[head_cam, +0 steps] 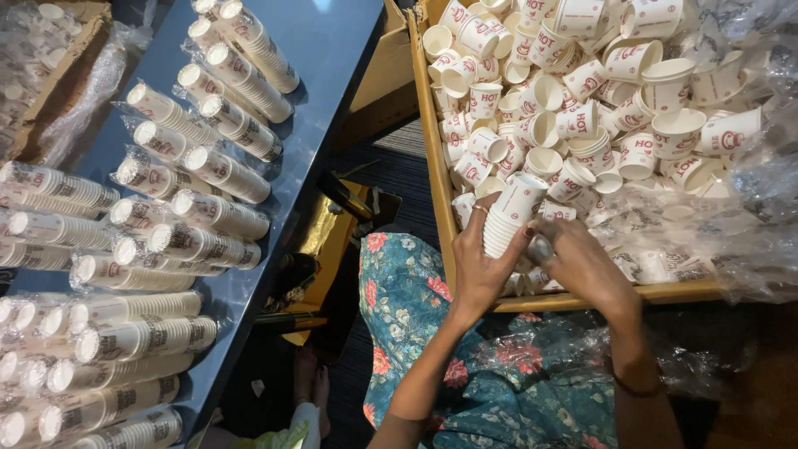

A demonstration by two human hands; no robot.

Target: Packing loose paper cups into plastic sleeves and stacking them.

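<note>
Now cup stack [511,214] tilted, mouths up-right.

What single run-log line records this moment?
left hand: grips nested stack of white paper cups | right hand: at stack base | loose cups in cardboard box | wrapped cup sleeves on blue table

Ring on left hand [480,268], dark bangle at right wrist, teal floral dress

A dark blue desk [332,50] is seen on the left, its glossy top lit softly from above. Between it and a cardboard box [432,166] on the right, a dark ribbed floor [399,166] is shown. A gold-coloured sheet [324,241] is laid on that floor.
</note>
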